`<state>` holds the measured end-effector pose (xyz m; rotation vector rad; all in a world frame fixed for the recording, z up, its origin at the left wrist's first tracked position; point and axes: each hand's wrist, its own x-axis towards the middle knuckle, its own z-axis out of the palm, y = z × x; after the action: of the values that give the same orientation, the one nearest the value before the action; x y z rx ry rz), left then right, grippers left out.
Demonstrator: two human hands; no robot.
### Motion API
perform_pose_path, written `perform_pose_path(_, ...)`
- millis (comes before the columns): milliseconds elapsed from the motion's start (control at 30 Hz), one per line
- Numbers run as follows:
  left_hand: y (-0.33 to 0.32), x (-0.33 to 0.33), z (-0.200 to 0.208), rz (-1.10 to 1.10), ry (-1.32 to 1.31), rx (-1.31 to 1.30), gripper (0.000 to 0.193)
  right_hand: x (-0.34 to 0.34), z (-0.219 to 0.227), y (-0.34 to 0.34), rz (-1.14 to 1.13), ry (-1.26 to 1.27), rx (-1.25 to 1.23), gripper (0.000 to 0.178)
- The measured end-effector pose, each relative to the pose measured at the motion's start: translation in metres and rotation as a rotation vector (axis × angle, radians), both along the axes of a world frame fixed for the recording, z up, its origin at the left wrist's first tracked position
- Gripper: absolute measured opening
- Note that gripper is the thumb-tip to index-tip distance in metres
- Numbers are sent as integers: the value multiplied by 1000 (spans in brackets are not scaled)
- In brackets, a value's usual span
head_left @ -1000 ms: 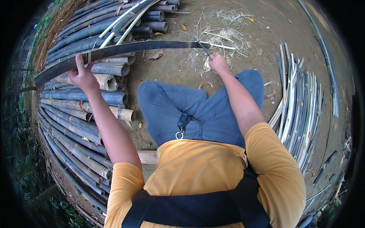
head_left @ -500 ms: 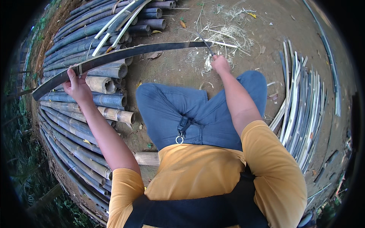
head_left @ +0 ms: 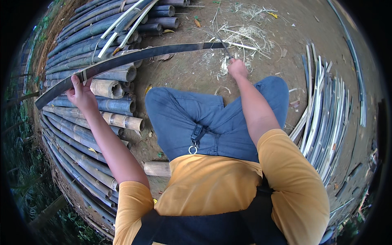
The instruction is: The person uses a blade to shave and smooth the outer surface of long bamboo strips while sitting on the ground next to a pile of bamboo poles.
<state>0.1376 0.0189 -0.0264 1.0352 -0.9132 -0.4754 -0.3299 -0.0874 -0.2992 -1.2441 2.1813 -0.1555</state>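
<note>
The left hand (head_left: 81, 94) has slid nearer along the dark bamboo strip (head_left: 134, 57), still clamped on it. The right hand (head_left: 237, 68), far right, grips a knife (head_left: 223, 48) at the strip's end.

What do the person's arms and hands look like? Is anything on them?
Both arms are bare from the elbow area down, with short mustard-yellow sleeves ending above the elbows. The left hand and right hand wear no gloves. No watch, ring or band shows on either wrist.

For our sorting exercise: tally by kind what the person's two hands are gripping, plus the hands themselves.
Hands: 2, the left hand and the right hand
Long dark bamboo strip: 1
Thin blade-like tool: 1
Total: 4
</note>
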Motion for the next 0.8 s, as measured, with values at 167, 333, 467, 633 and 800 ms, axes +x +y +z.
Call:
perform_pose_path(167,4,11,-4,-4,-11,8,23,0,10,-3,-79,-60,3,40)
perform_pose_path(333,3,4,-1,18,10,16,24,-4,-6,1,-77,-17,53,41)
perform_pose_path(467,3,-9,1,24,13,-29,26,2,6,-1,-101,-63,-14,41)
perform_pose_path(633,-6,-31,19,-27,-21,-11,23,26,58,13,129,-213,-301,29)
perform_pose_path(800,-15,-59,40,-78,-54,-58,25,38,108,48,276,-366,-444,30)
